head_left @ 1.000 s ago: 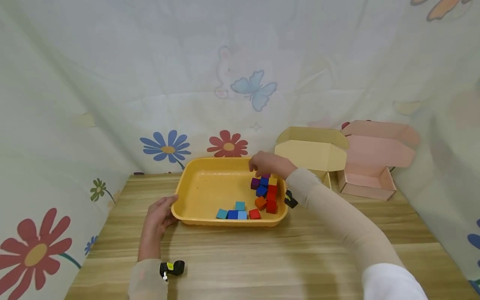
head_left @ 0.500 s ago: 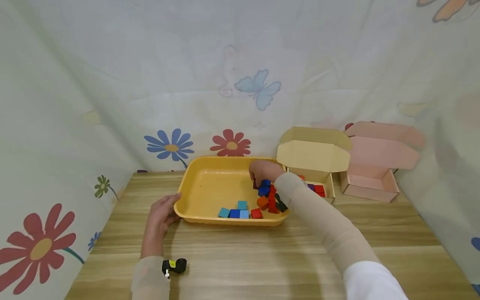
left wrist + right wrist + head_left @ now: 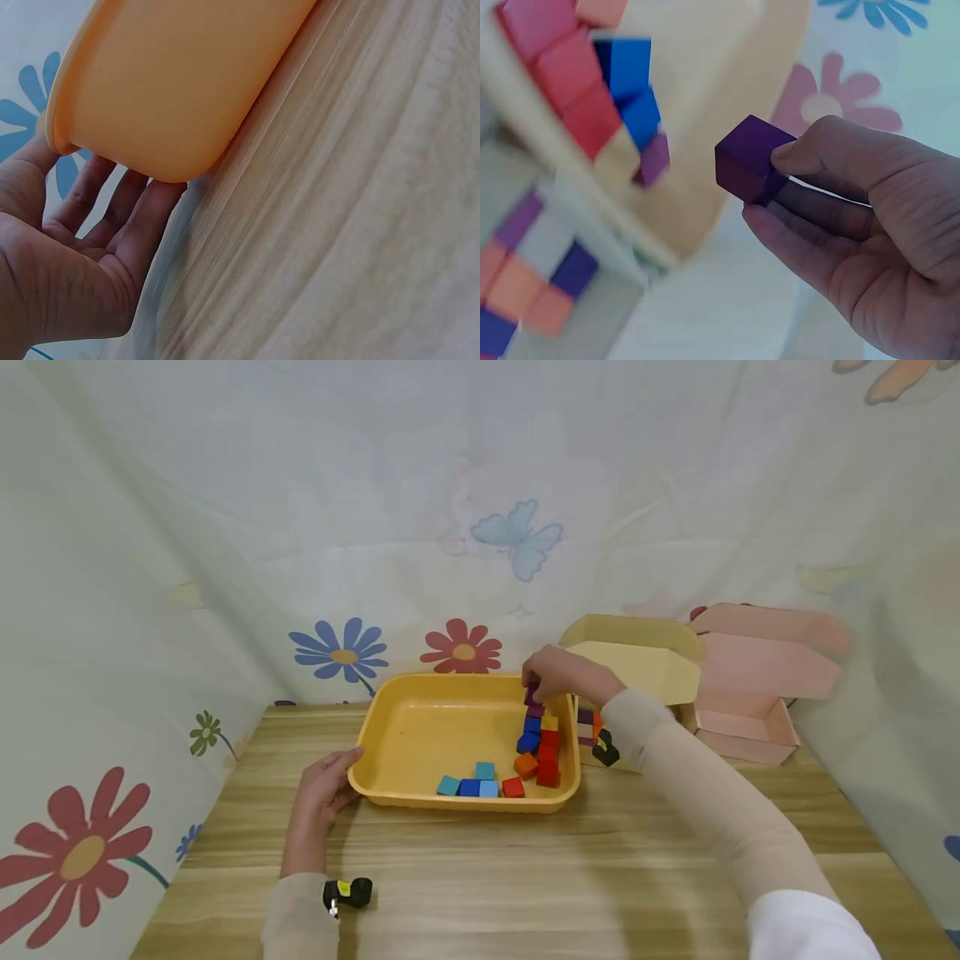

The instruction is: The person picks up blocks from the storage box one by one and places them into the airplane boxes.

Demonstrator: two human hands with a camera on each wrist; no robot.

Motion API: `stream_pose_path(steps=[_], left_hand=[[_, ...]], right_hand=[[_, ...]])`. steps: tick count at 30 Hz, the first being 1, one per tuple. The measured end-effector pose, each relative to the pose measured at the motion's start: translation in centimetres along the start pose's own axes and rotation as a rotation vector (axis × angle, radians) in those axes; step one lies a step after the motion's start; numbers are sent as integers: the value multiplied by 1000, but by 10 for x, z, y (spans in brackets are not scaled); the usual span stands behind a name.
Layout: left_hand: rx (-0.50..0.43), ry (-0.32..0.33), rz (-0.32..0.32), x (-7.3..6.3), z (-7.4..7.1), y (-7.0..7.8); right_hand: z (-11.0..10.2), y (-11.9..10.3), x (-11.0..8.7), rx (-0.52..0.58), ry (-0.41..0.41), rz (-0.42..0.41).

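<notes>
A purple cube [image 3: 750, 161] is pinched between the thumb and fingers of my right hand [image 3: 558, 672], raised over the back right corner of the yellow tray [image 3: 420, 727]. Below it in the tray, another purple cube [image 3: 535, 711] lies beside blue cubes [image 3: 528, 742], a yellow cube [image 3: 550, 723] and red cubes [image 3: 548, 760]. At the tray's left front corner my left hand [image 3: 322, 785] grips the rim. The left wrist view shows its thumb at the rim and its fingers against the outer wall [image 3: 172, 90].
Right of the tray stands an open yellow box [image 3: 630, 672] holding several coloured cubes, partly hidden by my right forearm. Farther right is an open pink box [image 3: 738, 731]. Teal and blue cubes [image 3: 469, 787] lie along the tray's front wall. A flowered curtain [image 3: 517, 539] hangs behind the table.
My right hand reached down into the tray and took hold of a purple cube. It has since lifted it up and to the right. The left hand stays on the tray.
</notes>
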State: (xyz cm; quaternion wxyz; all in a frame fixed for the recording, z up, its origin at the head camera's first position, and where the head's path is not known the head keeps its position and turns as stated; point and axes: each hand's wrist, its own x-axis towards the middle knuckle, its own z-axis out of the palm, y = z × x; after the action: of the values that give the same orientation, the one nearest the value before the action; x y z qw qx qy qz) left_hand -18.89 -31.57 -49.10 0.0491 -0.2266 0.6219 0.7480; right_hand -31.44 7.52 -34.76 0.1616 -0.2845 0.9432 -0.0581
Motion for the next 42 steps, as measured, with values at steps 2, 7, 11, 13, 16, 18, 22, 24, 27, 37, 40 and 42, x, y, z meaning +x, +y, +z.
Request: stream_pose_path(steps=[2, 7, 11, 13, 16, 18, 22, 24, 27, 37, 40, 42], left_hand=[[2, 12, 8, 2, -3, -2], [-8, -25, -1, -3, -2, 1], [-17, -41, -24, -14, -1, 7], [-14, -39, -29, -13, -2, 6], [-4, -28, -33, -6, -4, 1], [-2, -21, -36, -4, -3, 0], [0, -25, -39, -9, -1, 4], [-2, -33, -37, -13, 1, 8], [-6, -36, -31, -17, 1, 12], [-2, -41, -35, -17, -1, 9], [-1, -46, -31, -17, -1, 10], [1, -51, -27, -18, -2, 10]], right_hand=[[-6, 8, -10, -33, 10, -18], [-9, 33, -37, -108, 13, -43], [-3, 54, -56, -111, -8, -71], [-1, 63, -64, -108, -10, -94], [3, 77, -74, -116, 1, -122], [7, 84, -80, -134, 17, -124], [16, 92, -89, -182, 66, -139], [22, 94, -92, -202, 92, -150], [31, 97, -93, -230, 121, -162], [56, 102, -85, -316, 204, -201], [59, 101, -85, -297, 222, -195], [62, 100, -85, -275, 227, -169]])
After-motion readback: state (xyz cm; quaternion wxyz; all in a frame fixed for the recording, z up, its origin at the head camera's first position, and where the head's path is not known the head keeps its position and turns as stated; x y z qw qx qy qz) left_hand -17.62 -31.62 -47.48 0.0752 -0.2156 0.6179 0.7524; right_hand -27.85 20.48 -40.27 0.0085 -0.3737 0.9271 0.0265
